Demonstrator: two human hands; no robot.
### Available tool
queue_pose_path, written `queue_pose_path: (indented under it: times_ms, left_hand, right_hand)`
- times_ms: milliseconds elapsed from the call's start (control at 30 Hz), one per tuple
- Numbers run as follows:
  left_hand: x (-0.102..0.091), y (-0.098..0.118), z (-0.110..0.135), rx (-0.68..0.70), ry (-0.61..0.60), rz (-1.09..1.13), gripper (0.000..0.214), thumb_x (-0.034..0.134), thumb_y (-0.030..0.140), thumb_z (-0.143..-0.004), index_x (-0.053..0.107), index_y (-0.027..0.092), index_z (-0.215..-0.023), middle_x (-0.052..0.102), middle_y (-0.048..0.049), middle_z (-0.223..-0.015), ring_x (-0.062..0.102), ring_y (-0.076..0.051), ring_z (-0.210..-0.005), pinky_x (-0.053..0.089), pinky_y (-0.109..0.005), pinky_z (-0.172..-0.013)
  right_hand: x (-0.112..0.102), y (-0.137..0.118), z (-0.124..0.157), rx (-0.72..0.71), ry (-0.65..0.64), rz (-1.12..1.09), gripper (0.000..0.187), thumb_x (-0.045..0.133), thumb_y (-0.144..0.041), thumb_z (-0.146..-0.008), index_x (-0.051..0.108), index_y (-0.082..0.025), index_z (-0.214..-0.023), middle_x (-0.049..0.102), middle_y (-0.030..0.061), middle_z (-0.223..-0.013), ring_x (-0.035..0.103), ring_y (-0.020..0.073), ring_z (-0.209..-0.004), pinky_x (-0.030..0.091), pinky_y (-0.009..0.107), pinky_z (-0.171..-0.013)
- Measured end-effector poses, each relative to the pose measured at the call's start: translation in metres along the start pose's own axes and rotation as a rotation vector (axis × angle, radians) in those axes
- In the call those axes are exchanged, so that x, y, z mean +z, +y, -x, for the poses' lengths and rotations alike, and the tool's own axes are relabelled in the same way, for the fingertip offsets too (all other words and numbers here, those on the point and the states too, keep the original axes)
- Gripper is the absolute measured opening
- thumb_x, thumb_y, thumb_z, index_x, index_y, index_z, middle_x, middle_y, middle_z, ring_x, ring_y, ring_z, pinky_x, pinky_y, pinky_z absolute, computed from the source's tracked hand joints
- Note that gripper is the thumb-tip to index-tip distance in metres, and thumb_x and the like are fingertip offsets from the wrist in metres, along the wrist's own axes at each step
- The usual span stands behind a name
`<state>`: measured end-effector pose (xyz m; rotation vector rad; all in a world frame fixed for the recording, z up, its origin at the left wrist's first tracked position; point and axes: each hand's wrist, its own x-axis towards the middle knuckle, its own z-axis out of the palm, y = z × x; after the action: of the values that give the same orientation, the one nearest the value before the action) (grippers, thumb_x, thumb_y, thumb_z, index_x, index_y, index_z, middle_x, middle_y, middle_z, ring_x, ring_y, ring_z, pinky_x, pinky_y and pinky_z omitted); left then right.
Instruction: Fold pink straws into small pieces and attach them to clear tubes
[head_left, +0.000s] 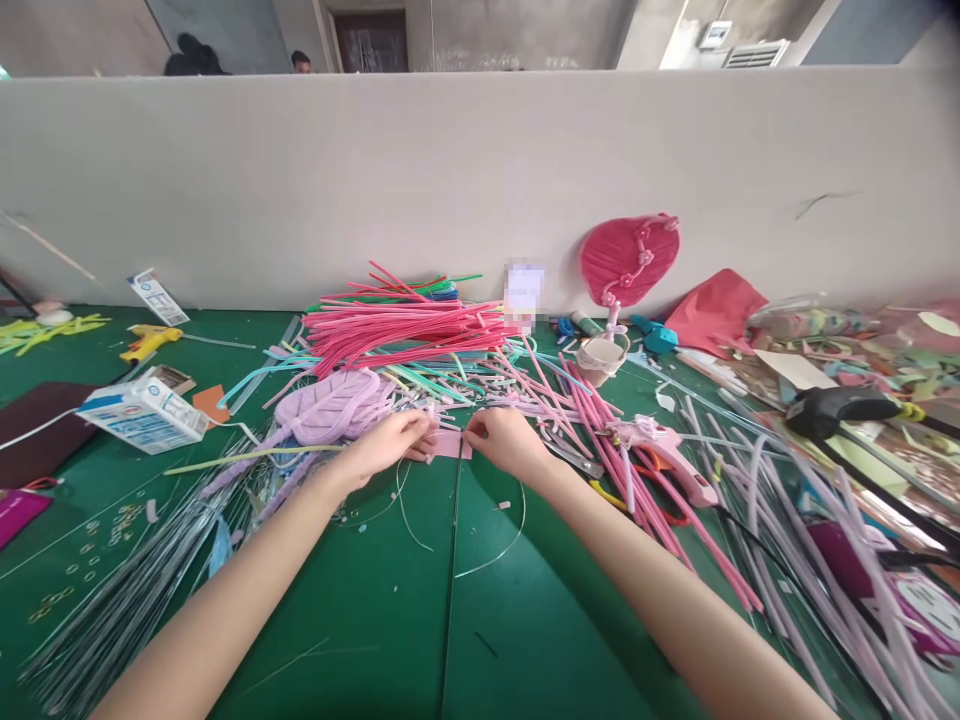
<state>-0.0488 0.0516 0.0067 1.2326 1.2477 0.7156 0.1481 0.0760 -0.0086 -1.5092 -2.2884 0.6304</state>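
Observation:
Between my hands is a small flat pink piece (448, 444), possibly paper. My left hand (399, 438) is closed on its left end, with something small and pale at the fingertips that I cannot make out. At the right end, the thumb and fingers of my right hand (501, 436) are pinched together on its edge. From that edge a thin dark line (450, 580) runs down towards me; whether it is a wire or a table seam I cannot tell. Just left of my left hand lies a lilac leaf shape (330, 405) made of fuzzy stems.
Pink and red fuzzy stems (405, 335) are heaped behind. Right: scissors (574, 455), a pink glue gun (667, 455), lilac stems (757, 500). Left: wires (142, 590), a box (146, 410), a yellow glue gun (150, 342). A pink fan-shaped piece (630, 260) rises from a small pot (600, 358).

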Motion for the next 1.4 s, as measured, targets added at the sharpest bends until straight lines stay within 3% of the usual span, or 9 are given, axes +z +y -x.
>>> queue_pose_path:
  times_ms: [133, 300, 467, 567, 800, 900, 1033, 1233, 1400]
  left_hand:
    - [-0.018, -0.008, 0.017, 0.136, 0.096, -0.178, 0.024, 0.062, 0.039, -0.083, 0.069, 0.019, -0.094, 0.071, -0.0085, -0.098, 0.067, -0.022, -0.092, 0.051, -0.031, -0.083]
    - [-0.032, -0.008, 0.032, 0.165, 0.148, -0.456, 0.020, 0.064, 0.038, -0.080, 0.073, 0.025, -0.092, 0.073, -0.0038, -0.087, 0.065, -0.022, -0.075, 0.046, -0.025, -0.063]
    - [-0.019, -0.004, 0.017, 0.256, 0.210, -0.468, 0.008, 0.073, 0.031, -0.067, 0.073, 0.025, -0.073, 0.068, -0.0011, -0.063, 0.056, -0.019, -0.056, 0.036, -0.023, -0.051]
    - [-0.007, -0.007, -0.002, 0.310, 0.178, -0.517, 0.005, 0.073, 0.027, -0.065, 0.072, 0.025, -0.069, 0.065, -0.0006, -0.060, 0.056, -0.019, -0.057, 0.036, -0.023, -0.052]
    - [0.007, 0.007, -0.012, 0.416, 0.172, -0.652, 0.018, 0.061, 0.022, -0.078, 0.069, 0.023, -0.062, 0.063, -0.0023, -0.059, 0.056, -0.018, -0.058, 0.035, -0.024, -0.054]
    - [0.004, 0.035, 0.002, 0.382, 0.057, -0.544, 0.020, 0.060, 0.027, -0.082, 0.070, 0.023, -0.066, 0.065, -0.0010, -0.059, 0.056, -0.016, -0.052, 0.036, -0.023, -0.051]
    - [0.002, 0.066, 0.019, 0.604, -0.015, -0.522, 0.016, 0.062, 0.026, -0.082, 0.074, 0.025, -0.071, 0.070, -0.0024, -0.069, 0.062, -0.019, -0.067, 0.043, -0.024, -0.060]
    - [0.012, 0.067, 0.020, 0.824, 0.243, -0.582, 0.011, 0.066, 0.030, -0.082, 0.076, 0.028, -0.086, 0.073, -0.0051, -0.087, 0.063, -0.020, -0.083, 0.044, -0.030, -0.082]
    - [0.018, 0.059, 0.019, 0.858, 0.387, -0.593, 0.010, 0.066, 0.032, -0.083, 0.074, 0.028, -0.080, 0.071, -0.0035, -0.078, 0.061, -0.017, -0.072, 0.046, -0.028, -0.073]
  right_hand:
    - [0.000, 0.005, -0.002, 0.002, -0.009, 0.026, 0.013, 0.062, -0.024, -0.082, 0.073, -0.020, -0.076, 0.072, 0.0048, -0.075, 0.064, 0.0193, -0.070, 0.040, 0.027, -0.063]
    - [-0.010, 0.010, 0.008, 0.037, 0.041, 0.013, 0.018, 0.058, -0.028, -0.087, 0.073, -0.020, -0.085, 0.072, 0.0047, -0.079, 0.062, 0.0190, -0.071, 0.039, 0.027, -0.063]
    - [-0.010, 0.013, 0.004, 0.098, -0.021, -0.051, 0.031, 0.055, -0.039, -0.087, 0.071, -0.019, -0.069, 0.067, 0.0038, -0.064, 0.058, 0.0172, -0.061, 0.034, 0.027, -0.056]
    - [-0.005, 0.012, -0.004, 0.101, -0.098, -0.119, 0.024, 0.063, -0.034, -0.080, 0.069, -0.019, -0.063, 0.064, 0.0023, -0.059, 0.054, 0.0152, -0.057, 0.033, 0.027, -0.053]
    - [-0.016, 0.004, -0.001, 0.120, -0.085, -0.391, 0.017, 0.060, -0.032, -0.078, 0.068, -0.017, -0.074, 0.064, 0.0005, -0.069, 0.053, 0.0115, -0.061, 0.037, 0.023, -0.055]
    - [-0.037, -0.002, 0.010, 0.148, -0.314, -0.901, 0.018, 0.066, -0.034, -0.073, 0.067, -0.016, -0.076, 0.062, 0.0003, -0.070, 0.052, 0.0105, -0.061, 0.037, 0.021, -0.051]
    - [-0.056, -0.011, 0.019, 0.044, -0.654, -1.283, 0.020, 0.069, -0.035, -0.075, 0.072, -0.017, -0.084, 0.066, 0.0032, -0.079, 0.056, 0.0111, -0.068, 0.040, 0.020, -0.052]
    - [-0.060, -0.022, 0.023, -0.048, -0.498, -1.388, 0.017, 0.071, -0.035, -0.077, 0.074, -0.019, -0.080, 0.068, 0.0005, -0.075, 0.054, 0.0071, -0.059, 0.041, 0.018, -0.051]
    - [-0.066, -0.028, 0.032, -0.069, -0.360, -1.304, 0.018, 0.071, -0.037, -0.077, 0.075, -0.019, -0.079, 0.071, 0.0021, -0.074, 0.058, 0.0101, -0.061, 0.043, 0.021, -0.052]
